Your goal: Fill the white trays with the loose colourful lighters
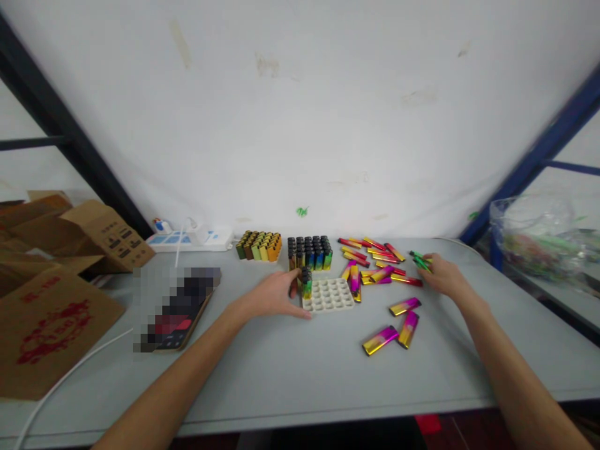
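My left hand (276, 294) straddles the left end of a white tray (330, 306) with rows of small slots, its thumb along the front edge and its fingers by the back corner. A few green-and-yellow lighters (307, 289) with black tops stand upright in the tray's left end, partly behind my fingers; the other slots in view hold nothing. On the right, my right hand (435, 272) is closed around green lighters (420, 261) just above the table. Left of that hand lie several loose red-and-yellow lighters (382, 256) and purple-and-yellow lighters (380, 340).
Behind the tray stands a block of black-topped lighters (309, 250), with gold-topped lighters (259, 245) left of it. A phone (187, 312), a power strip (187, 240) and cardboard boxes (60, 331) occupy the left. A clear plastic bag (539, 237) is at the right.
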Motion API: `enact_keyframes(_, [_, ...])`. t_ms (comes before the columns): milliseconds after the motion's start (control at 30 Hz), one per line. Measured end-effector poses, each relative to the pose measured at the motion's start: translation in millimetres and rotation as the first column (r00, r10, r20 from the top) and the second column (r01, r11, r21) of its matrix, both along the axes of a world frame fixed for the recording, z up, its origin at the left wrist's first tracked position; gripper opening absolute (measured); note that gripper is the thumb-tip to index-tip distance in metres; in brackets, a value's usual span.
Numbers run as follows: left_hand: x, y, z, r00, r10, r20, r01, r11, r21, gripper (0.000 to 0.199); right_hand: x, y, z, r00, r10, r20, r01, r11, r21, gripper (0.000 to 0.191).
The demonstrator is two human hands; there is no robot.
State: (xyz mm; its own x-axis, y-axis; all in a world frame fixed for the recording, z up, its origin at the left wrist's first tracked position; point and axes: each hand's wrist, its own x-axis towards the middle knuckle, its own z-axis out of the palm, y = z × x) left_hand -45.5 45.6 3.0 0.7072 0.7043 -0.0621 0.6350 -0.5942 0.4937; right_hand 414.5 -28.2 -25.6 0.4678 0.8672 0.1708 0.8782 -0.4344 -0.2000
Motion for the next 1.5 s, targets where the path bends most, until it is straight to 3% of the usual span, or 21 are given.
enact_keyframes(67, [0, 0, -0.8, 1.0, -0.005, 0.01, 0.005, 1.0, 0.001, 0.072, -2, -4, 6.4, 0.996, 0.056, -0.07, -0.055, 0.998, 0.022, 0.022])
enact_keyframes(133, [0, 0, -1.2, 1.0, -0.01, 0.012, 0.01, 1.0, 0.0, 0.073, -12, -9, 14.0, 0.956, 0.166, -0.242, -0.144, 0.984, 0.106, 0.025])
enact_keyframes(200, [0, 0, -1.3, 1.0, -0.012, 0.009, 0.012, 1.0, -0.005, 0.074, -32, -13, 23.5, 0.827, 0.337, -0.45, -0.235, 0.934, 0.268, 0.043])
enact_keyframes(267, [0, 0, -1.3, 1.0, -0.009, 0.007, 0.009, 1.0, -0.006, 0.074, -59, -15, 35.8, 0.7, 0.475, -0.533, -0.288, 0.871, 0.398, 0.059])
enact_keyframes(400, [-1, -1, -2.0, 1.0, 0.0, 0.015, 0.0, 1.0, 0.009, 0.074, -118, -10, 62.9, 0.509, 0.565, -0.65, -0.313, 0.825, 0.471, 0.055])
enact_keyframes(433, [-1, -1, -2.2, 1.0, -0.002, 0.018, 0.002, 1.0, 0.009, 0.075, -132, -7, 67.9, 0.498, 0.586, -0.64, -0.312, 0.809, 0.498, 0.055])
enact_keyframes(567, [-2, -1, -2.3, 1.0, -0.011, 0.03, 0.011, 1.0, 0.006, 0.075, -178, 6, 71.7, 0.568, 0.625, -0.535, -0.305, 0.764, 0.569, 0.066])
enact_keyframes(733, [-1, -1, -2.5, 1.0, -0.009, 0.027, 0.008, 1.0, 0.011, 0.074, -208, 10, 51.0, 0.582, 0.638, -0.504, -0.294, 0.743, 0.601, 0.071])
enact_keyframes(1000, [0, 0, -2.7, 0.999, -0.022, 0.039, 0.021, 0.999, 0.025, 0.074, -215, 1, 24.1, 0.595, 0.602, -0.532, -0.3, 0.781, 0.548, 0.06])
enact_keyframes(1200, [0, 0, -3.0, 0.999, -0.02, 0.033, 0.019, 1.0, 0.023, 0.075, -221, -3, 25.0, 0.568, 0.577, -0.588, -0.262, 0.803, 0.535, 0.043])
enact_keyframes(1367, [1, 0, -3.0, 1.0, -0.017, 0.012, 0.016, 1.0, 0.025, 0.073, -221, -5, 24.9, 0.591, 0.624, -0.512, -0.306, 0.76, 0.574, 0.044])
enact_keyframes(1500, [0, 0, -3.9, 1.0, -0.022, 0.017, 0.021, 1.0, 0.014, 0.073, -221, -6, 20.3, 0.563, 0.629, -0.537, -0.319, 0.764, 0.561, 0.038])
